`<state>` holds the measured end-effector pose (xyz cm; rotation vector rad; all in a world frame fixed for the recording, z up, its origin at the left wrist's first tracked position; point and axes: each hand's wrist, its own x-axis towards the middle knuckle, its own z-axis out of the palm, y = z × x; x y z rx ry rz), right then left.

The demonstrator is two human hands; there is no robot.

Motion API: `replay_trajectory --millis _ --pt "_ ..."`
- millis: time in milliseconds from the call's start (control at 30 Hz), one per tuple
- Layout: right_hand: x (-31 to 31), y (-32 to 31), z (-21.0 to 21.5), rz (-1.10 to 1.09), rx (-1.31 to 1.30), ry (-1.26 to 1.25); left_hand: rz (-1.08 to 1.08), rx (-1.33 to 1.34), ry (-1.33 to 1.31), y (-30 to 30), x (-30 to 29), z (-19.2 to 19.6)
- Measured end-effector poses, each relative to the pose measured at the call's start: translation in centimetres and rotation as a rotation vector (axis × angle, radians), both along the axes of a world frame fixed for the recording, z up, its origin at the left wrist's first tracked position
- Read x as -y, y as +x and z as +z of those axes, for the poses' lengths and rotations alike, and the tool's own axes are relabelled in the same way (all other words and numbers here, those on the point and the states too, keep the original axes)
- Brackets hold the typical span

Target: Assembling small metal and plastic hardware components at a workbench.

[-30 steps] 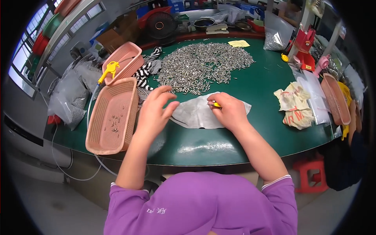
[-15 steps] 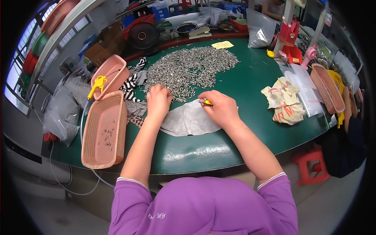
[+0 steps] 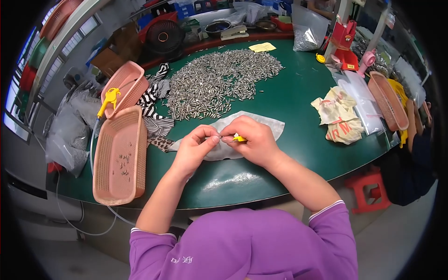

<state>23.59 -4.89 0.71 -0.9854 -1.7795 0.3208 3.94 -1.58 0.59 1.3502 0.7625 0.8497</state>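
Note:
My left hand [image 3: 197, 145] is closed, thumb and forefinger pinching a small metal part [image 3: 221, 136] that is mostly hidden by the fingertips. Close against it, my right hand [image 3: 254, 140] grips a small yellow tool [image 3: 239, 138] whose kind I cannot make out. Its thin end points at the part in my left fingers. Both hands are above a grey cloth [image 3: 274, 128] spread on the green table. Beyond them lies a wide pile of small silvery metal parts [image 3: 205, 84].
On the left stand a pink basket [image 3: 99, 172] with a few metal parts, a second basket holding a yellow air gun [image 3: 110, 98], striped cloths [image 3: 158, 127] and filled plastic bags [image 3: 65, 140]. A crumpled cream cloth bag [image 3: 340, 114] lies right. A black fan [image 3: 163, 38] stands behind.
My left hand has come back from the pile's near edge to meet my right hand over the cloth. The right hand has moved slightly left and nearer, still holding the yellow tool.

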Motion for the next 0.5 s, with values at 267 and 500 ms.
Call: replay_trajectory --millis 267,500 --pt "-0.5 0.0 0.1 0.105 0.03 0.013 -0.073 0.122 0.046 -0.3 0.1 -1.9" --pt "0.2 -0.2 1.3 -0.029 0.052 -0.08 0.133 -0.083 0.357 -0.4 0.8 -0.4"
